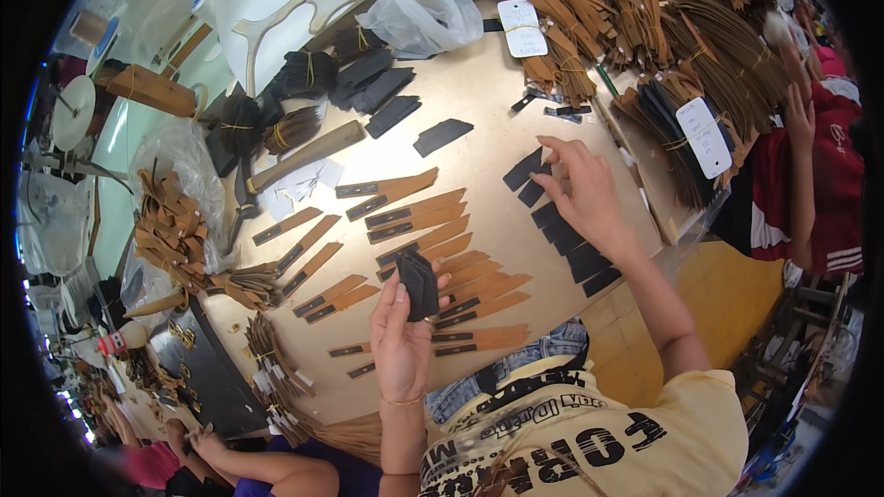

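Nearest of all is my pale yellow shirt (589, 433), at 5 o'clock; beyond it my left hand (401, 336) grips a stack of black pieces (420, 287), just below the middle of the table (502, 230), thumb on one side and fingers behind; at 2 o'clock from it my right hand (589, 198) reaches over a row of black pieces (564, 235), thumb and forefinger apart at its top end; whether they pinch one I cannot tell. To lay these well, I judge it best to hold the stack square and loose, take one piece by its edges, and keep every overlap even. My stack's long axis runs from 11 to 5 o'clock, narrow end toward 11; the row also runs 11 to 5, though its top piece lies 8 to 2; brown strips (410, 186) spread from 9 to 12 o'clock around the stack.
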`<move>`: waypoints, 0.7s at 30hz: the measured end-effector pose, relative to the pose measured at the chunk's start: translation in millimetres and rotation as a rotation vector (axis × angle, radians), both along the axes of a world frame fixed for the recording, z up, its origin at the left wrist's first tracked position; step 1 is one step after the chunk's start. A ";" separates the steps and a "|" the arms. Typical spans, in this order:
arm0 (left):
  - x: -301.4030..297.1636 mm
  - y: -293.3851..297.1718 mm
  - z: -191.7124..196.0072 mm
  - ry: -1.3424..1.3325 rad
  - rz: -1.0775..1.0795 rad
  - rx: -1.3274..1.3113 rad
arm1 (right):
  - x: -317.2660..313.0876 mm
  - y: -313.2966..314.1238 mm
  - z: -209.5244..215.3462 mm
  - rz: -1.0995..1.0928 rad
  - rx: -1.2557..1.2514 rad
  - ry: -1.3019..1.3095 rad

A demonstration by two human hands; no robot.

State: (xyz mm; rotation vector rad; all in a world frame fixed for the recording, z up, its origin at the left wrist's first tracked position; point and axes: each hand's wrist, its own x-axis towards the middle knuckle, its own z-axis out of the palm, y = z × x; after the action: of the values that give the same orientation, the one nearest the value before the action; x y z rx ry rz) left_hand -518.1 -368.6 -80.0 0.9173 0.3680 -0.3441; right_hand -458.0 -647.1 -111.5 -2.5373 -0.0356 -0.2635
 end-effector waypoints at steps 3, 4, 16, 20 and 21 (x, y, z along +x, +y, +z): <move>-0.2 -0.2 -0.1 -0.003 -0.003 0.007 | -8.8 4.6 0.0 -0.024 -0.047 0.037; -0.3 -0.3 -0.3 -0.004 -0.010 0.012 | -10.7 4.9 -0.3 -0.014 -0.068 0.007; -1.9 2.2 -0.9 -0.002 0.000 0.005 | -11.0 -3.5 4.5 0.003 -0.058 0.084; -1.8 2.7 -1.3 -0.005 -0.002 0.010 | 12.8 -10.7 8.8 -0.023 -0.004 -0.026; -1.9 2.5 -0.8 -0.008 -0.004 0.011 | 24.6 -13.7 9.2 -0.012 -0.027 -0.091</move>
State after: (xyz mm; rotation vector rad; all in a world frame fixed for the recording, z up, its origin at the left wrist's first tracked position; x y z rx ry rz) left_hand -520.1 -366.1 -80.8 0.9300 0.3614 -0.3423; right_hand -433.5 -660.8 -102.3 -2.5519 -0.0598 -0.3857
